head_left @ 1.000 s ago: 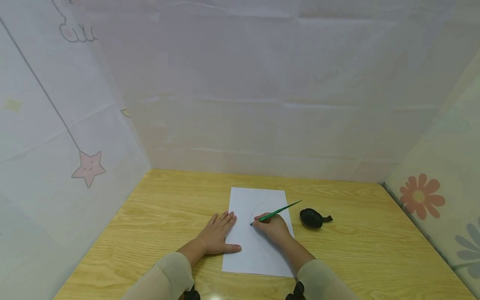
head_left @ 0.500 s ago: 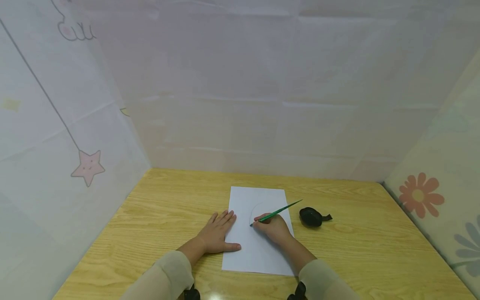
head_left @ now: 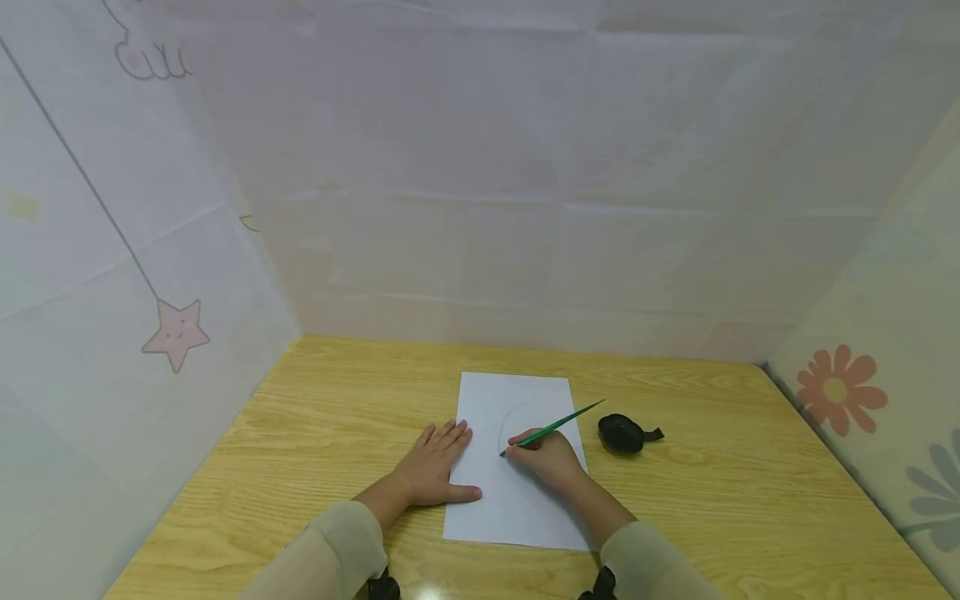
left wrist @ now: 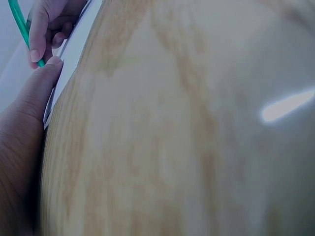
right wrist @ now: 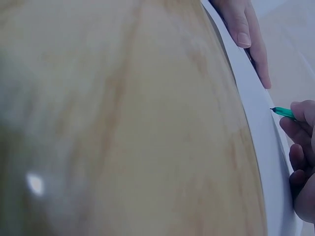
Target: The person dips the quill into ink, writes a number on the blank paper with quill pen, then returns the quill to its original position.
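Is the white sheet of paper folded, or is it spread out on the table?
Spread out: the white sheet shows as one rectangle with no visible fold, and the left hand rests across its left edge.

Sheet [head_left: 513, 517]: paper, smooth, matt. Pen [head_left: 561, 422]: plastic-looking, smooth. Counter [head_left: 330, 417]: wood-grained, glossy. Sleeves [head_left: 341, 542]: cloth, matt. Backdrop [head_left: 450, 150]: creased.

The left arm [head_left: 326, 546] and right arm [head_left: 648, 554] extend forward and converge. The left hand [head_left: 433, 473] lies palm down, fingers straight and slightly spread, thumb pointing inward. The right hand [head_left: 551, 460] is curled, thumb and fingers in a pinch. The hands are apart.
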`<action>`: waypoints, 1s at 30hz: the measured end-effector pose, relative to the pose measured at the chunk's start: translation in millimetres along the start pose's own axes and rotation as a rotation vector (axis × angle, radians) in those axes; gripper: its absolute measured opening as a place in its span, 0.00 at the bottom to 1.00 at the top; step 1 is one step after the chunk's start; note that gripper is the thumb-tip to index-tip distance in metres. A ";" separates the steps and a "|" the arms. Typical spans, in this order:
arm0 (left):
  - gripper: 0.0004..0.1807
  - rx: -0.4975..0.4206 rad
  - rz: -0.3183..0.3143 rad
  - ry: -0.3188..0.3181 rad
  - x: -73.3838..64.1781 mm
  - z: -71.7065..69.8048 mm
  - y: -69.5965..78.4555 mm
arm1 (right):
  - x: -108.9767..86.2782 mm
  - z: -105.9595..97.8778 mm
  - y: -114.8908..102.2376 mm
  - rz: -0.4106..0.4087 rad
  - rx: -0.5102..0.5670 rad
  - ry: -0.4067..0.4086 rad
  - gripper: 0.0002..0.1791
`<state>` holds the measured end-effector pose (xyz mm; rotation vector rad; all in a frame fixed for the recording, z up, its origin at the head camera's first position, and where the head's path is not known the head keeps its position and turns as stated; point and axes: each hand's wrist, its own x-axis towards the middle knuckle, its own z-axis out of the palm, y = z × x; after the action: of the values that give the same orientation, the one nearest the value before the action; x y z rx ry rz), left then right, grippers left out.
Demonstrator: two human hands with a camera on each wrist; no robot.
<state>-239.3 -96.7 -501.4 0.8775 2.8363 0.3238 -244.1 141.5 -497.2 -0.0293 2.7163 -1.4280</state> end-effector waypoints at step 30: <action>0.55 -0.009 0.003 0.000 -2.2 -4.1 2.8 | -9.1 -5.8 3.7 -0.005 0.001 -0.049 0.08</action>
<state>-236.8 -96.3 -496.6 0.8797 2.8321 0.3366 -235.4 148.8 -496.5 -0.0696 2.6783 -1.4103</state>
